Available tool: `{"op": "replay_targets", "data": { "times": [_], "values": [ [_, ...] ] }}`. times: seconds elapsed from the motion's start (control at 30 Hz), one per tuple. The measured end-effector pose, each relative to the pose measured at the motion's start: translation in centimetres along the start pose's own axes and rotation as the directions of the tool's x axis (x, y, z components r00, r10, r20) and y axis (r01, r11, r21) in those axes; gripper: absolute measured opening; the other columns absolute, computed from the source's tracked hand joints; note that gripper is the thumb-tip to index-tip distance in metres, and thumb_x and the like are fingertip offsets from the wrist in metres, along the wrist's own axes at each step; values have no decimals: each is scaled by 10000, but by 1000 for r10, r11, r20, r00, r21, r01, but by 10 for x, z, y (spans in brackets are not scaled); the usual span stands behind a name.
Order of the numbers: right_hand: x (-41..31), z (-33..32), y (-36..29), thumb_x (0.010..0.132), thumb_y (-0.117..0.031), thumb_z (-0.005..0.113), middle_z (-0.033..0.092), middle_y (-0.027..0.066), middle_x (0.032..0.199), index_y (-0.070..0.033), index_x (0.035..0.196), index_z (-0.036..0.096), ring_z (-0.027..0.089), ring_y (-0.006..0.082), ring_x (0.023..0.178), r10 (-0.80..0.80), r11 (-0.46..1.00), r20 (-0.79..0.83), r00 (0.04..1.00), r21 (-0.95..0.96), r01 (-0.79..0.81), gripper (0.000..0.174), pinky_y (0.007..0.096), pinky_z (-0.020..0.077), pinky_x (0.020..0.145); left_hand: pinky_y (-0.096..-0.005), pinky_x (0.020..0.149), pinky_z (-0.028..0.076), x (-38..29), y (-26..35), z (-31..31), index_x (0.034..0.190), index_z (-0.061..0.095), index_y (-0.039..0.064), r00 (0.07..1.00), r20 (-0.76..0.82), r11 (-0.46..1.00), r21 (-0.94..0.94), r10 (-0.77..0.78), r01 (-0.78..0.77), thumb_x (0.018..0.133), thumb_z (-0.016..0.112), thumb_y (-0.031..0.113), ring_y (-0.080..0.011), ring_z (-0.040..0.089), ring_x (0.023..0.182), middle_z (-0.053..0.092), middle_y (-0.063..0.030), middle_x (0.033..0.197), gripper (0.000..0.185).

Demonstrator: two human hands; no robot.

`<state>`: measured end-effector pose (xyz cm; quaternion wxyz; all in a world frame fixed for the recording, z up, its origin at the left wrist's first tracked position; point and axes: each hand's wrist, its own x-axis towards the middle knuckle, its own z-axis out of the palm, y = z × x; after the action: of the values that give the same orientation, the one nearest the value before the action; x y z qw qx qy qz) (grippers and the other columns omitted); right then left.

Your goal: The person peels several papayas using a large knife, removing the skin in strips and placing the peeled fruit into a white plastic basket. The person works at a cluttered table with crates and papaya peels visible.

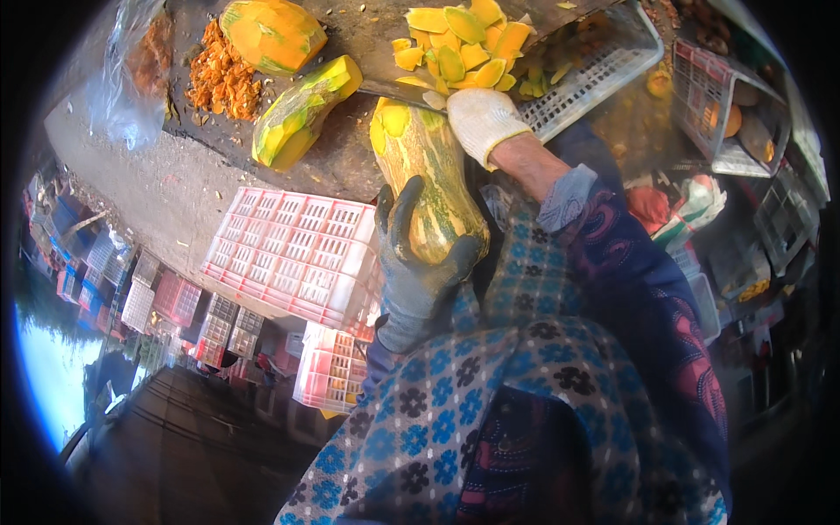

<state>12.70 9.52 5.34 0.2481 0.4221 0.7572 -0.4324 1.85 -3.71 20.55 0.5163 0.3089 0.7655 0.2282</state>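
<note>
A long green-and-cream striped pumpkin point(430, 170) is tilted against the board, its upper end pared to yellow flesh. Around its lower end curls my left hand point(426, 262), in a grey rubber-coated glove. My right hand point(484, 125), in a white knit glove, grips a knife whose blade point(400, 92) lies across the pumpkin's top end; the handle is mostly hidden. Left of it rest a partly peeled green-yellow pumpkin point(305, 115) and a peeled orange one point(272, 36). Yellow peel pieces point(466, 49) are piled just beyond my right glove.
Orange pulp with seeds point(223, 75) and a clear plastic bag point(131, 85) lie at the upper left. A white-and-pink plastic crate point(292, 246) stands left of my left hand. A grey crate point(590, 82) is at the upper right, another crate holding pumpkins point(728, 111) farther right.
</note>
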Motion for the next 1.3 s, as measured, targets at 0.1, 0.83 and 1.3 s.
{"op": "replay_targets", "data": {
  "times": [0.1, 0.83, 1.3],
  "values": [
    [16, 11, 8, 857, -164, 606, 728, 204, 917, -22, 960, 746, 724, 352, 865, 21, 1000, -11, 1000, 4, -21, 224, 449, 582, 704, -470, 1069, 409, 0, -5, -4, 1441, 433, 37, 998, 15, 998, 4, 61, -61, 711, 845, 329, -389, 444, 1301, 391, -255, 1404, 888],
    [-1, -8, -16, 871, -161, 597, 732, 189, 1009, -7, 1015, 746, 724, 348, 927, -70, 981, 30, 997, -178, 75, 258, 459, 586, 748, -468, 1087, 397, -8, -13, 0, 1434, 448, 52, 998, -41, 997, 64, 49, -47, 688, 872, 286, -400, 436, 1302, 380, -246, 1415, 889],
    [-86, 13, -30, 831, -92, 607, 682, 153, 700, 2, 969, 549, 713, 309, 652, -17, 992, -226, 974, 120, 45, 177, 391, 562, 557, -448, 1021, 502, -10, 10, -2, 1490, 365, 49, 955, -10, 494, -857, -295, 144, 775, 808, 135, -302, 567, 1204, 526, -181, 1345, 846]
  ]
}}
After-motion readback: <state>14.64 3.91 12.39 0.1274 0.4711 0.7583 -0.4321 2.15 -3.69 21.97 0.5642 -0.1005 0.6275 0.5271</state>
